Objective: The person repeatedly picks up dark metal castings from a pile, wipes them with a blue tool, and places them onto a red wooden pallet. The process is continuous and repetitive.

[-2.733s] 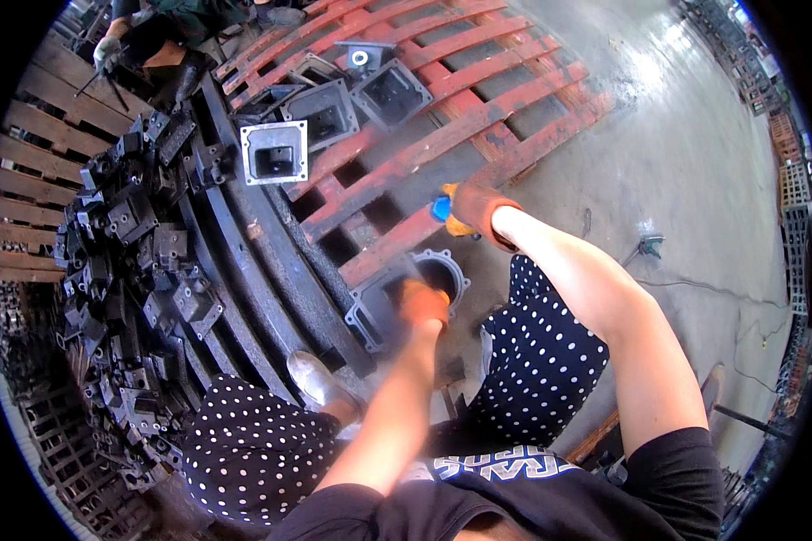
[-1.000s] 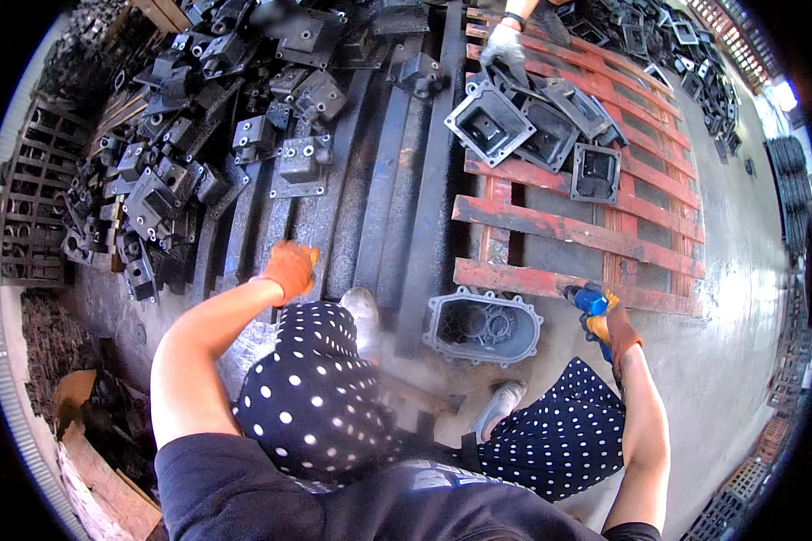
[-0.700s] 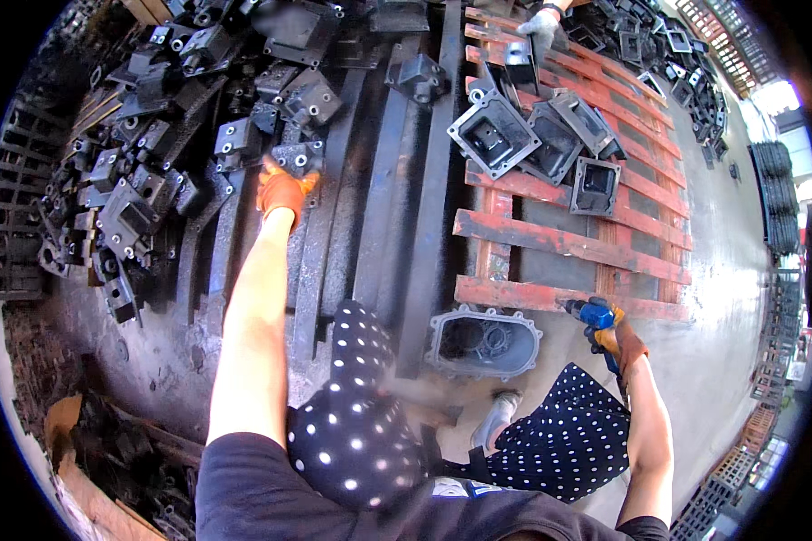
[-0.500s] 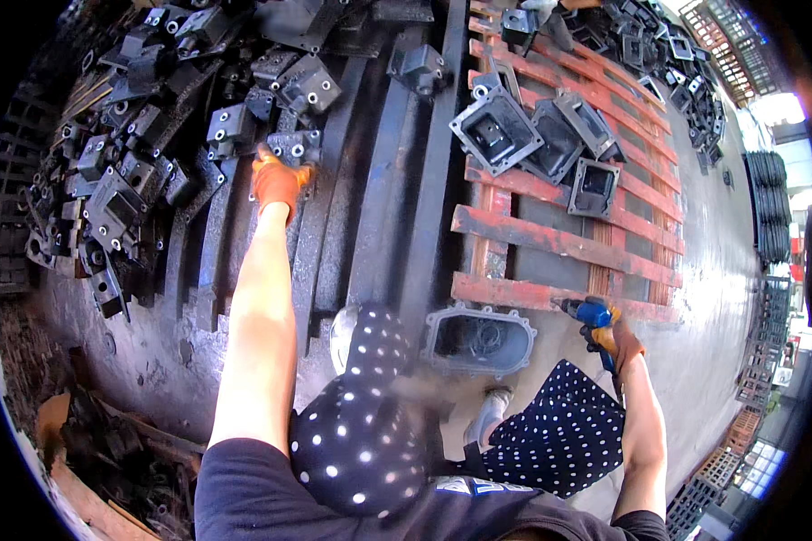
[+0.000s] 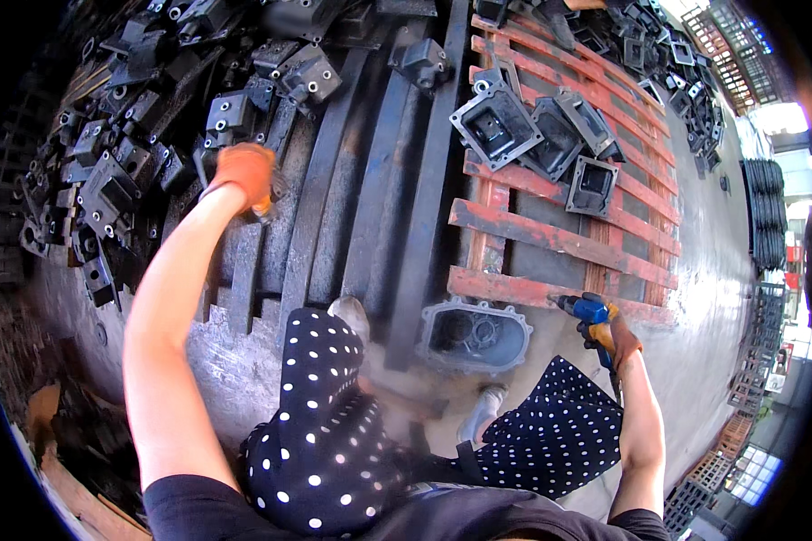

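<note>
My left hand (image 5: 244, 176), in an orange glove, is closed at the near edge of the pile of dark metal castings (image 5: 108, 194). A metal casting (image 5: 279, 185) is gripped in it, mostly hidden by the glove and slightly blurred. Beyond the glove sits a block-shaped casting (image 5: 230, 115) with round holes. At the right, my right hand (image 5: 621, 335), also gloved, wraps round a blue pistol-shaped power tool (image 5: 590, 309), whose narrow tip points left. Left of that tip, a grey open cover casting (image 5: 475, 337) with a lugged rim lies on the floor.
A red slatted pallet (image 5: 550, 225) bears several box-shaped castings (image 5: 496, 128). Dark steel beams (image 5: 392, 198) run away from me in the middle. More castings (image 5: 686, 90) lie at the far right. My feet stand between the beams and the cover casting.
My left hand has drawn back towards me and left, carrying the casting off the spot where it lay. My left elbow bends outward more. My right hand and the tool stay nearly still.
</note>
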The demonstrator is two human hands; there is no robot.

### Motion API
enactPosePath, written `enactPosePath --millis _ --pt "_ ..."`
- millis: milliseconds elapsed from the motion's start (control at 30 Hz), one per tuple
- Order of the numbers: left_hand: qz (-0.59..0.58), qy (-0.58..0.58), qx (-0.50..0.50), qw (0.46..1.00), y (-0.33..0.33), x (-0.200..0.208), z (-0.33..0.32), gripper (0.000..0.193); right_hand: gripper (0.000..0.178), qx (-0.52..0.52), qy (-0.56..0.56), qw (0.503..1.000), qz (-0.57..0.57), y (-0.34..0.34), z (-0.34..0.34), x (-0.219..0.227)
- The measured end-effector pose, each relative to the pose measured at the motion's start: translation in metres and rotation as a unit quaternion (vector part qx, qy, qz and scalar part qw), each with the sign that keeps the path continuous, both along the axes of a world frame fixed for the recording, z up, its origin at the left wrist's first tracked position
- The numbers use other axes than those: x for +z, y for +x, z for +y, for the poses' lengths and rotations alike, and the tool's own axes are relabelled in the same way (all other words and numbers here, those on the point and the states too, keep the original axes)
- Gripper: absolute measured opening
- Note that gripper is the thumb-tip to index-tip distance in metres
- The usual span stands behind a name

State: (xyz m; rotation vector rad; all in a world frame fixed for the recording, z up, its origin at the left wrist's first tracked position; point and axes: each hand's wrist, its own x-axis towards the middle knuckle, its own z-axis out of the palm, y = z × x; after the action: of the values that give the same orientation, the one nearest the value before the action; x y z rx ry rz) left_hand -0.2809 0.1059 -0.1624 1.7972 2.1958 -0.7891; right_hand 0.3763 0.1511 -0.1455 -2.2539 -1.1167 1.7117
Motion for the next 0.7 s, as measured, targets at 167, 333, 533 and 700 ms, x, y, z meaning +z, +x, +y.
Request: enactPosePath --millis 167,333,533,700 --pt "0.184 -0.070 -0.205 0.959 0.050 -0.081 0.007 0.038 0.033 -0.046 0.023 0.999 0.007 0.007 -0.006 -0.012" --pt "0.129 -0.035 -0.162 0.978 0.063 -0.124 -0.001 0.044 0.039 0.016 0.010 1.000 -0.014 0.017 -0.003 -0.021" --pt "0.174 0.233 -0.219 0.931 0.079 -0.117 -0.042 0.040 0.054 0.025 -0.003 0.999 -0.031 0.000 -0.004 -0.005" --pt "-0.073 0.405 -0.159 0.898 0.097 -0.084 -0.090 0.046 0.055 0.097 0.040 0.991 -0.082 -0.005 -0.009 -0.001"
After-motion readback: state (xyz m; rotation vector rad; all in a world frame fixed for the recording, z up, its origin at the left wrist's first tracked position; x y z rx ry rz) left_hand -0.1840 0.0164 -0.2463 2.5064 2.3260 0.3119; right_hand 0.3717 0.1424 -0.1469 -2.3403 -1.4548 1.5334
